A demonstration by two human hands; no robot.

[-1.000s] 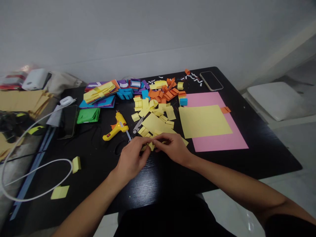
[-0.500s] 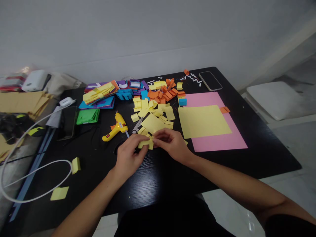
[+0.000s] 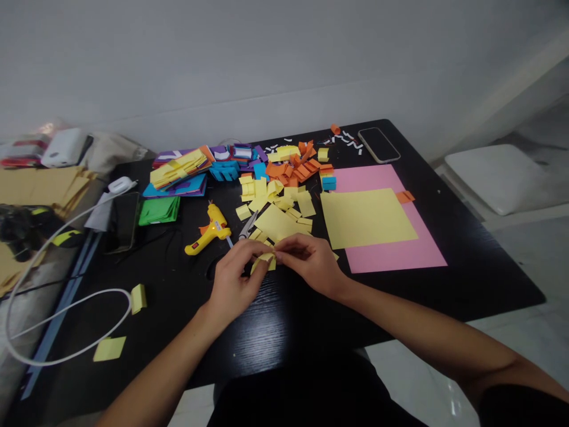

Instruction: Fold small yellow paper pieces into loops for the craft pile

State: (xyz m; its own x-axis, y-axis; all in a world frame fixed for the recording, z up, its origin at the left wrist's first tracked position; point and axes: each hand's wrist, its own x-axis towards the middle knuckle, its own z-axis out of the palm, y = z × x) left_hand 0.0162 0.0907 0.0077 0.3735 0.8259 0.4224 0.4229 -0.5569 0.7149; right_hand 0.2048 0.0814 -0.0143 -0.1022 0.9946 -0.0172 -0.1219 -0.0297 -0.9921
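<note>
Between my two hands is a small piece of yellow paper [image 3: 265,259], partly hidden by the fingers. My left hand [image 3: 236,274] pinches its left side between thumb and fingers. My right hand [image 3: 313,263] is closed on its right end, fingertips close to those of the left. Just beyond lie a larger yellow paper piece [image 3: 276,223] and several small folded yellow papers [image 3: 255,188]. Scissors [image 3: 249,224] rest beside them, handles hidden near my left hand. A yellow glue gun [image 3: 208,229] lies to the left.
A yellow sheet [image 3: 368,218] lies over a pink sheet [image 3: 391,261] on the right. Orange folded papers [image 3: 293,170] and stacked coloured papers [image 3: 180,170] are at the back. Phones lie at the back right [image 3: 379,145] and left [image 3: 122,222]. A white cable [image 3: 66,362] loops at left.
The yellow paper piece has tilted or folded a little between my fingers, and my left hand has shifted slightly right. The other things on the table stay as they were.
</note>
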